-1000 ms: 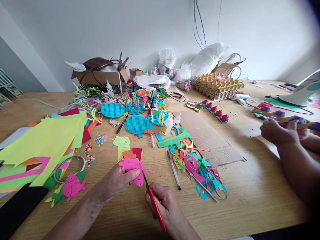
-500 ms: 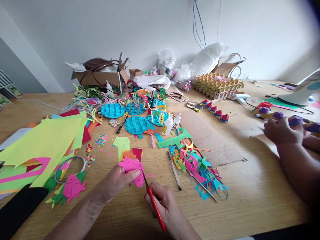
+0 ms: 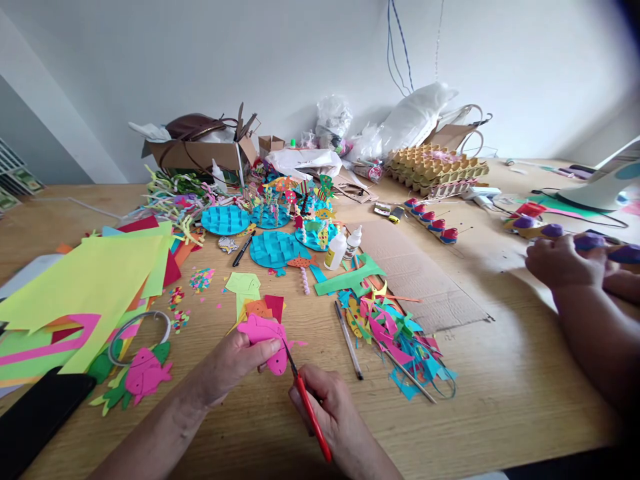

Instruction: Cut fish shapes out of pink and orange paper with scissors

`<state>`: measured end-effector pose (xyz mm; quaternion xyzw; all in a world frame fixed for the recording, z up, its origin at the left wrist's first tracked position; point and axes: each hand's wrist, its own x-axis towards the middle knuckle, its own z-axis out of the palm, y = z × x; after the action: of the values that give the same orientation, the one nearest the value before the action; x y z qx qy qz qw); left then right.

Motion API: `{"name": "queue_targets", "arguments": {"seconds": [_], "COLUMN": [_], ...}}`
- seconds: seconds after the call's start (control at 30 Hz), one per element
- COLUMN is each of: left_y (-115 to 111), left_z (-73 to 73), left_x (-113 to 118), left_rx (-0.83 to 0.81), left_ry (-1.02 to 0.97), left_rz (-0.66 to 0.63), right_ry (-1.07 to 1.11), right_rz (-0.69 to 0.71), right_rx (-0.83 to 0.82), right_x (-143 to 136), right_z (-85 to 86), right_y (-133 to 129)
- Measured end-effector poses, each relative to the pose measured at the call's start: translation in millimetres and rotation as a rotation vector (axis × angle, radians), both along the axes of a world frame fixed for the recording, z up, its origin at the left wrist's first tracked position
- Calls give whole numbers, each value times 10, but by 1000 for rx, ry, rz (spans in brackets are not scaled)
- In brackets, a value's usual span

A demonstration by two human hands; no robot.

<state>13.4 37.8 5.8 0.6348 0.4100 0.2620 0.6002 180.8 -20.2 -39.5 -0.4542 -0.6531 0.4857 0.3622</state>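
Pinched in my left hand [image 3: 240, 360] is a piece of pink paper [image 3: 277, 362] with a fish outline drawn on it. My right hand [image 3: 325, 403] grips red-handled scissors [image 3: 311, 417], their dark blades meeting the paper's right edge. Just beyond the pink piece lie orange and dark red paper scraps [image 3: 275, 305] and a pale green piece [image 3: 244, 285] with a drawn outline. Cut paper fish, a pink one [image 3: 146, 375] on top of green ones, rest to the left of my left forearm.
Colored paper sheets [image 3: 80, 280] and a black phone-like object [image 3: 45, 413] lie left. A pen [image 3: 349, 340], a scrap pile [image 3: 400, 340], glue bottles [image 3: 335, 250] and cardboard [image 3: 415, 280] are ahead and right. At far right, another person's hands [image 3: 567, 263] hold a painted egg-carton strip [image 3: 553, 231].
My hands, the pink paper and the scissors stay almost in place. The other person's hands and the egg-carton strip have shifted very slightly left.
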Motion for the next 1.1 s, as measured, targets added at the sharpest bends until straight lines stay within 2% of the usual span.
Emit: {"name": "queue_targets", "arguments": {"seconds": [0.4,0.67,0.83,1.1], "left_y": [-58,-56,-91,-130], "left_z": [-75,-57,-46,-45], "left_x": [68,65,150,304], "left_rx": [-54,-64,-108,-63], "left_ry": [-86,-124,-149,-134], "left_rz": [90,186,288,376], "right_ry": [95,131,235,386], "right_rz": [-28,-25,-18,-36], "right_rx": [-69,-123,-212,-302], "right_x": [-21,-20,-44,-92], "right_z": [-47,-42,-42,40], "right_y": [-32,-23,-38,-36]}}
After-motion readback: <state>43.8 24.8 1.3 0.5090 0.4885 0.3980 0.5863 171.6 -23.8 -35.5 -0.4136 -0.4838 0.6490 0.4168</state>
